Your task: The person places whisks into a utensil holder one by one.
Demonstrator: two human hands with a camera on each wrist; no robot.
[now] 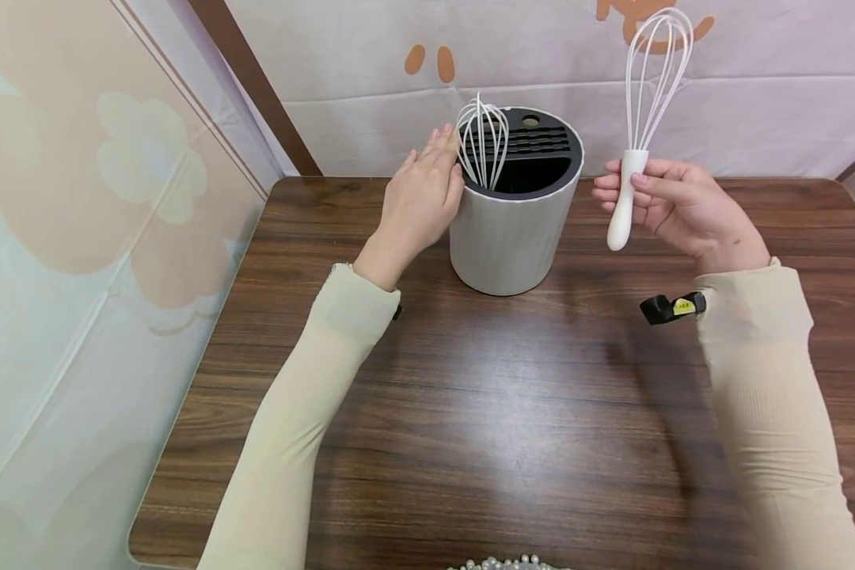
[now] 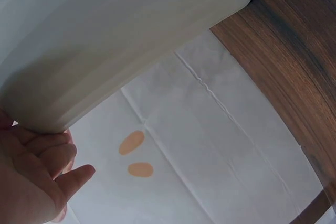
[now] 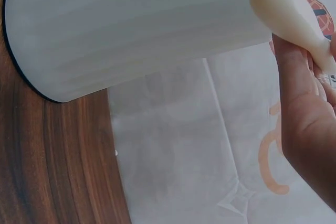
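In the head view a white whisk (image 1: 635, 174) is held upright by its handle, pinched between the thumb and fingers of my right hand (image 1: 673, 198), to the right of a utensil holder (image 1: 509, 245). The holder is a pale grey ribbed cylinder with a black slotted top, standing on the table. My left hand (image 1: 422, 186) touches the holder's left side near the rim, with its fingers extended. Beside those fingers a second white whisk (image 1: 482, 142) stands in the holder, its wires up and its handle hidden inside. The right wrist view shows the held whisk's rounded handle end (image 3: 278, 3) near the holder wall (image 3: 136, 30).
The brown wooden table (image 1: 499, 443) ends at a back edge just behind the holder. A pale cloth with orange patterns (image 1: 356, 103) hangs behind it, and a flowered panel (image 1: 114, 237) stands along the left. A beaded item (image 1: 506, 564) shows at the bottom edge.
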